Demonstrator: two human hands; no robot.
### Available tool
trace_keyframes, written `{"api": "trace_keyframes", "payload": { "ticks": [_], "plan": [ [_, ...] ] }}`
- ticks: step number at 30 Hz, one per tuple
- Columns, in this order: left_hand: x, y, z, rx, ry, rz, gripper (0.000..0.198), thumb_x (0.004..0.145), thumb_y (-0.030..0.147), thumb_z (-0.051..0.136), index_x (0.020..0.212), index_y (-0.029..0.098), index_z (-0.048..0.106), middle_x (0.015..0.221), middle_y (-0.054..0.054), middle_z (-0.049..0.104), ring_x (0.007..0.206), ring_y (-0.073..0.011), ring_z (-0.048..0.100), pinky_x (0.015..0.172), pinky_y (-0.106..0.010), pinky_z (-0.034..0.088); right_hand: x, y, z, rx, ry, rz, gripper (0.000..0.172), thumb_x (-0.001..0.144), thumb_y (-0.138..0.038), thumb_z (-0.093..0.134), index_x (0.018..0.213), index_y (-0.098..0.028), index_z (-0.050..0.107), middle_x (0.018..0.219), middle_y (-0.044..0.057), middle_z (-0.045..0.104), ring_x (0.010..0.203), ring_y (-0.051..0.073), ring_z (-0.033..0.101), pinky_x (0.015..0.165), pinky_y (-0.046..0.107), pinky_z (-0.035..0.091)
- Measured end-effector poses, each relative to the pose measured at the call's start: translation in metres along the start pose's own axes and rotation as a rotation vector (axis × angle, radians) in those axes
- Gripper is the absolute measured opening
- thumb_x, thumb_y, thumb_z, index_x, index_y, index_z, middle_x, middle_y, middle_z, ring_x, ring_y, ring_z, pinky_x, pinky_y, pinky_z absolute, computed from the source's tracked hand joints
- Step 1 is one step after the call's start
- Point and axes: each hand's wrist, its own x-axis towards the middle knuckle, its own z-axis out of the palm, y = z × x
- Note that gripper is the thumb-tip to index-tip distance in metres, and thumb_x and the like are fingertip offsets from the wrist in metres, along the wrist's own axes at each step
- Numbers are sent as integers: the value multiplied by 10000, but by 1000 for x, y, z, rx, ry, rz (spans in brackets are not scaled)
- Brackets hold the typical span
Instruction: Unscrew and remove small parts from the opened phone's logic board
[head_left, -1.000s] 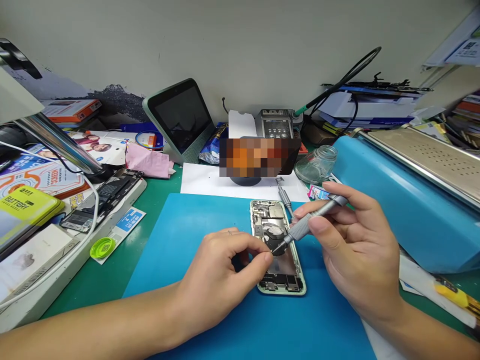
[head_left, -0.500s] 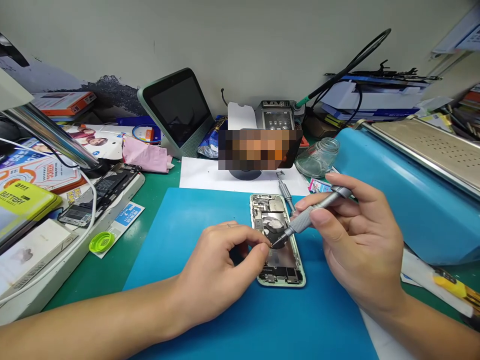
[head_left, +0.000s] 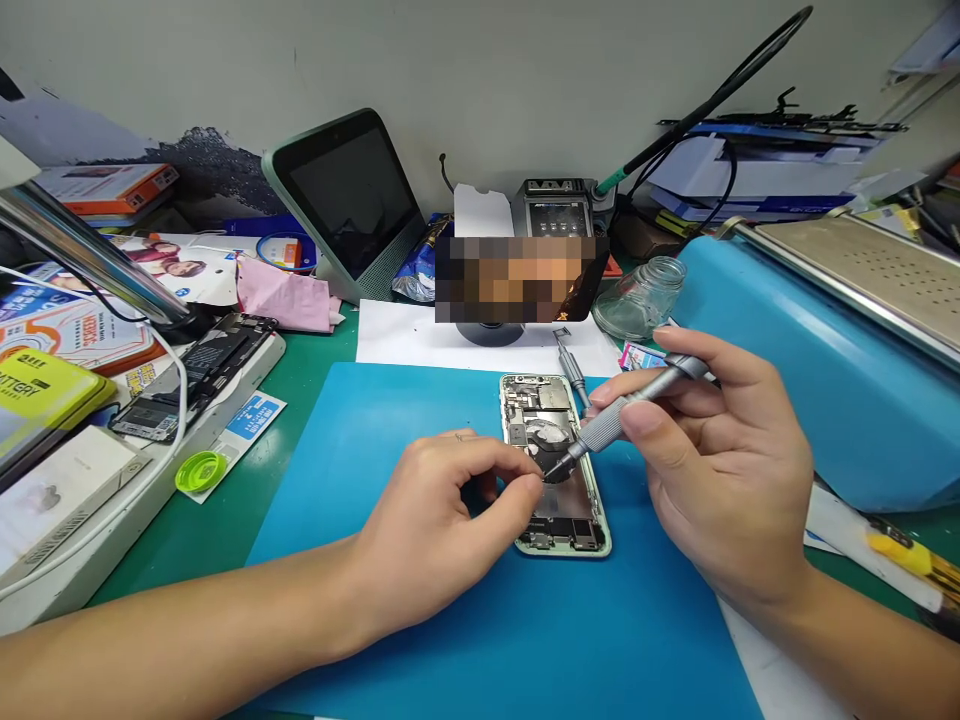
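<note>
My right hand grips a silver screwdriver, its thin tip over the open phone. My left hand has finger and thumb close together by that tip, and I cannot tell if they pinch anything. The phone lies on a blue mat, low and right of the frame's middle.
</note>
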Motion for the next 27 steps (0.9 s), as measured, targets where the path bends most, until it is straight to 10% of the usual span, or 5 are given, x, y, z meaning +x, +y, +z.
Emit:
{"api": "trace_keyframes", "payload": {
  "ticks": [27],
  "plan": [
    [0,-2,2,26,8,11,127,914,185,676,825,230,755,714,79,700,671,-98,598,682,-245,419,-2,-2,-1,-3,-14,31,361,955,-298,773,1291,-381,668,945,-15,794,873,167,749,696,253,638]
  ]
}}
